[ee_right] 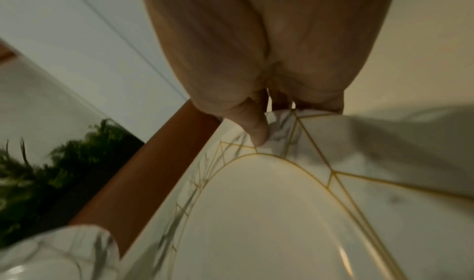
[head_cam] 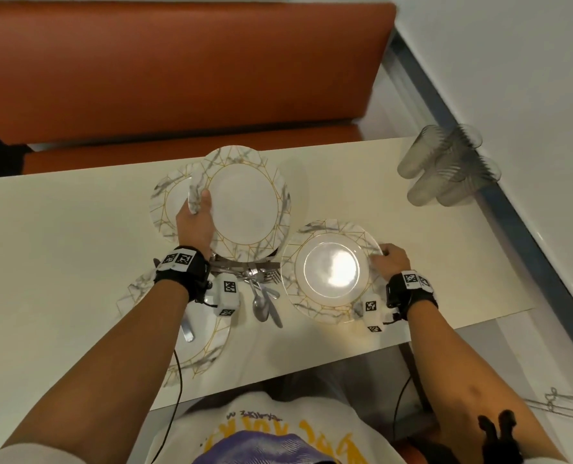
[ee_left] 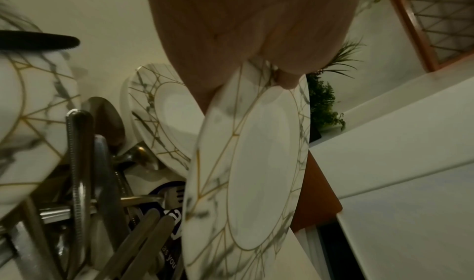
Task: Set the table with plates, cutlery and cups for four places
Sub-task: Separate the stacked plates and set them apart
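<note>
Cutlery pile [head_cam: 261,289] between plates; cups [head_cam: 445,169], perhaps four, far right.

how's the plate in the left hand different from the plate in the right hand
The left-hand plate is raised and tilted, overlapping the far-left plate; the right-hand plate lies low and about level near the table's near edge. The left hand grips its plate at the left rim, the right hand at the right rim. The right-hand plate shows a bright glare at its centre; the left-hand plate looks matte. Both share the marbled, gold-lined rim.

Cups [head_cam: 449,165] motion-blurred; near-left plate [head_cam: 208,349] and its knife [head_cam: 187,329] partly under the forearm.
</note>
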A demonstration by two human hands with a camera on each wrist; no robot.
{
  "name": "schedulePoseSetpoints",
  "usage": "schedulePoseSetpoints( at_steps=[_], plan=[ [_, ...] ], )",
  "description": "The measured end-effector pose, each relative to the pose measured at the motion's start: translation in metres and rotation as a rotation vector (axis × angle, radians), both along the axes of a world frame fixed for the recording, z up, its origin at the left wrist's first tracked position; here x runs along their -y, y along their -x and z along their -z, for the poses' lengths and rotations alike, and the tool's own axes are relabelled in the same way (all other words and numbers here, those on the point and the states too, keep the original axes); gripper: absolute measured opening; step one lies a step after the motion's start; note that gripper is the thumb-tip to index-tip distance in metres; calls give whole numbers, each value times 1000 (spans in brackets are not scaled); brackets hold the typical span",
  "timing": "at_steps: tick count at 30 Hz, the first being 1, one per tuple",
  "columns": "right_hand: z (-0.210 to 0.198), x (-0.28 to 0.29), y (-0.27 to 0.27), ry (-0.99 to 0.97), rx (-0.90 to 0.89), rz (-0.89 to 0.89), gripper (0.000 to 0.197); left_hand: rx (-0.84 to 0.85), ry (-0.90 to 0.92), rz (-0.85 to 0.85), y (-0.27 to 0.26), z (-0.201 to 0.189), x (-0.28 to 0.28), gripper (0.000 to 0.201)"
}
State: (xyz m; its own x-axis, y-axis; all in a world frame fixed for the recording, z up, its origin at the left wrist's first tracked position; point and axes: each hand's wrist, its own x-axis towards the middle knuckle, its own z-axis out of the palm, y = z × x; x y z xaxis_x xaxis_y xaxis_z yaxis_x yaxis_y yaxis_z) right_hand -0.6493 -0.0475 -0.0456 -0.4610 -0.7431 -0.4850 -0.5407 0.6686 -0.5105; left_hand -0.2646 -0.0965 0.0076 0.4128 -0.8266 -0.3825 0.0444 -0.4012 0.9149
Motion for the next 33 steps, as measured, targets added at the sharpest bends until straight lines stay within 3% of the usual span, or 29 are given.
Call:
schedulePoseSetpoints(
  at_steps=[7, 10, 13, 21, 33],
  plan=[
    [-55, 32, 37, 352, -1, 55, 23, 18, 42, 99, 26, -6, 11, 40],
    [-76, 46, 34, 462, 14, 79, 21, -32, 24, 136, 35, -7, 10, 54],
    [-82, 57, 22, 508, 99, 135, 24, -73, 18, 157, 40, -6, 8, 54],
    [-58, 57, -32, 443, 330, 242, 26, -234, -71, 160, 36, -10, 1, 61],
    [-17, 58, -112, 257, 357, 130, 31, -415, -107, 87, 16, -5, -3, 70]
  ],
)
